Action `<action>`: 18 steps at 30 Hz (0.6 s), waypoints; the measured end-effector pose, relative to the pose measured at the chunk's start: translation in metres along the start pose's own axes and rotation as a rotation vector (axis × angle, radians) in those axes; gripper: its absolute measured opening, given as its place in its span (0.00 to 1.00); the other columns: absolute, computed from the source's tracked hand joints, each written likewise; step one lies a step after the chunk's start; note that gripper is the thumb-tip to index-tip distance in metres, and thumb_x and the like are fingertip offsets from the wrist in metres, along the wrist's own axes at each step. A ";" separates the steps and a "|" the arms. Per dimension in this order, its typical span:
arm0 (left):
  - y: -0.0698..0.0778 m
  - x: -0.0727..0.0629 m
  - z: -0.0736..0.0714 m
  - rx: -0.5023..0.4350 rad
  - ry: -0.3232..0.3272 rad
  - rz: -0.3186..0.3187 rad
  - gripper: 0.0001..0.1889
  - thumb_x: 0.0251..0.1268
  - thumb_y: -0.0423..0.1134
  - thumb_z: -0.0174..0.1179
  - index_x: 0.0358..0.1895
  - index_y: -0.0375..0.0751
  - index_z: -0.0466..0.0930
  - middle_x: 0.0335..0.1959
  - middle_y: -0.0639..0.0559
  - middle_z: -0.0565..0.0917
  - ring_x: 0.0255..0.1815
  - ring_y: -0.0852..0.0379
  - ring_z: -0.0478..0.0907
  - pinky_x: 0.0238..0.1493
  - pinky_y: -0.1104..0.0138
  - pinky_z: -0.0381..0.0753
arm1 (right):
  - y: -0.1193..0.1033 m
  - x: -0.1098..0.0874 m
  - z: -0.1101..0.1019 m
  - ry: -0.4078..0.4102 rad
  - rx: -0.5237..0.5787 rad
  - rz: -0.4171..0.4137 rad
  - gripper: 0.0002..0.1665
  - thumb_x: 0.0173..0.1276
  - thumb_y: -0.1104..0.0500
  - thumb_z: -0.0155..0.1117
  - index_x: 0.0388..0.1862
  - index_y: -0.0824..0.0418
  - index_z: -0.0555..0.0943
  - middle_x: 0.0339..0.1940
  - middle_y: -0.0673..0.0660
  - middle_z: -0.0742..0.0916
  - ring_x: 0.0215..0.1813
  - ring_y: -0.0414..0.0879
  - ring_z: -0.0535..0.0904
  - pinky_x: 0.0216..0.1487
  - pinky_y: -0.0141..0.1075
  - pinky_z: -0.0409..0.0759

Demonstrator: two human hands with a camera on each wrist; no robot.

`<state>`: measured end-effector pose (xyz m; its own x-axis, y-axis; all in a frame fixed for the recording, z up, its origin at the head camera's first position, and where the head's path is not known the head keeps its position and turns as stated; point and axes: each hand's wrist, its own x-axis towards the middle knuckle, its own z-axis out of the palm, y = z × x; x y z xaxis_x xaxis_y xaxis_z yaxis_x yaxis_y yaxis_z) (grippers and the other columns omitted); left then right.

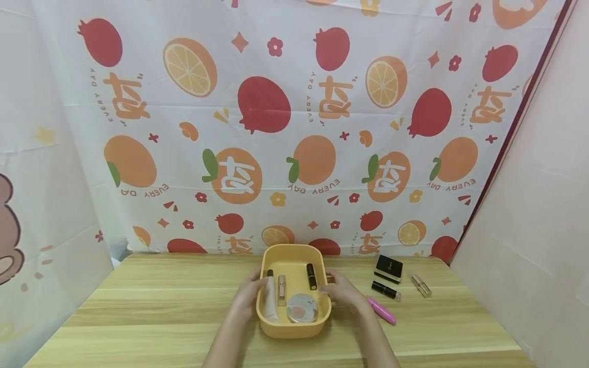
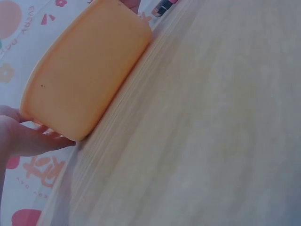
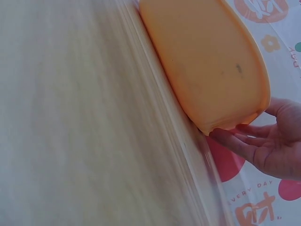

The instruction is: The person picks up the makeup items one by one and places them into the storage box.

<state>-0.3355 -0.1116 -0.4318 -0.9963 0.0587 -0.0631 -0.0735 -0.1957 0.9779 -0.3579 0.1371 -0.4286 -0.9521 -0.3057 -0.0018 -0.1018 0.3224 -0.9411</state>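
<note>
A yellow plastic storage bin (image 1: 294, 331) stands in the middle of the wooden table. My left hand (image 1: 247, 295) grips its left side, thumb over the rim; my right hand (image 1: 345, 291) holds the opposite side the same way. In the left wrist view the fingers (image 2: 42, 141) lie against the bin's outer wall, and the right wrist view shows the other hand's fingers (image 3: 237, 141) likewise. Inside the bin lie a pale tube (image 1: 270, 302) with a black cap, a pinkish lip tube (image 1: 281, 290), a black lipstick (image 1: 311, 277) and a round compact (image 1: 301, 308).
Right of the bin, a black square compact case (image 1: 388, 268), a black lip tube (image 1: 385, 290), a gold-pink lipstick (image 1: 421, 285) and a bright pink tube (image 1: 382, 310) lie on the table (image 1: 161, 317). A fruit-print curtain (image 1: 285, 168) hangs behind the table's far edge.
</note>
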 end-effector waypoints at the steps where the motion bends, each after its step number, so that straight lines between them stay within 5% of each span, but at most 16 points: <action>1: 0.000 0.000 0.000 -0.003 -0.001 -0.002 0.27 0.69 0.31 0.41 0.69 0.29 0.47 0.65 0.26 0.54 0.61 0.32 0.59 0.59 0.47 0.62 | 0.000 0.000 0.000 -0.003 0.005 0.000 0.34 0.60 0.65 0.59 0.62 0.77 0.61 0.51 0.69 0.75 0.46 0.54 0.76 0.43 0.42 0.79; 10: -0.001 0.002 -0.003 -0.039 -0.011 -0.004 0.28 0.69 0.31 0.41 0.69 0.28 0.45 0.65 0.26 0.53 0.62 0.32 0.57 0.60 0.47 0.60 | -0.004 -0.002 -0.003 -0.002 0.074 -0.004 0.30 0.67 0.63 0.55 0.63 0.78 0.59 0.50 0.69 0.75 0.47 0.58 0.77 0.44 0.42 0.79; 18: -0.002 0.000 0.000 -0.038 -0.018 0.011 0.27 0.69 0.31 0.41 0.68 0.25 0.46 0.65 0.25 0.54 0.62 0.31 0.58 0.59 0.46 0.61 | -0.010 -0.010 -0.009 0.035 -0.002 0.009 0.33 0.66 0.61 0.57 0.63 0.77 0.60 0.53 0.72 0.73 0.47 0.57 0.77 0.46 0.45 0.78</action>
<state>-0.3349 -0.1111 -0.4333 -0.9961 0.0735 -0.0484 -0.0644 -0.2336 0.9702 -0.3500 0.1452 -0.4157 -0.9625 -0.2712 0.0017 -0.0937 0.3267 -0.9405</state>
